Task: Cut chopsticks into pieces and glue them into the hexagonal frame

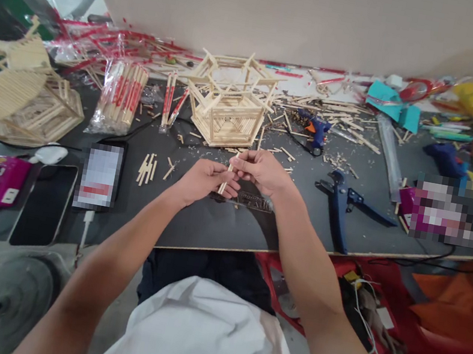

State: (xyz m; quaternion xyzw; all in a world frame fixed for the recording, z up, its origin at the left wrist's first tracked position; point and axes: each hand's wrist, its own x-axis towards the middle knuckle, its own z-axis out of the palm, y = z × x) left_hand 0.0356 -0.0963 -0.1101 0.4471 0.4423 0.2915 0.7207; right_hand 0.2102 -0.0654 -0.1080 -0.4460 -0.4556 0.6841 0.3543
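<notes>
Near the table's front edge, my left hand (202,182) and my right hand (262,172) meet, both with fingers closed on short wooden sticks (228,177). The sticks stand nearly upright between my fingertips; how many there are I cannot tell. Just beyond my hands is a many-sided frame (234,122) built of stacked wooden sticks. A dark, see-through strip (254,202) lies under my hands, partly covered by them. Left of my left hand, several cut stick pieces (147,169) lie in a small group.
Blue cutters (338,210) lie open at right, and a blue glue gun (317,131) lies behind. Loose sticks (347,120) litter the back. Wrapped chopsticks (120,97), two phones (45,204) and a purple power strip (2,181) occupy the left, beside another wooden structure (28,85).
</notes>
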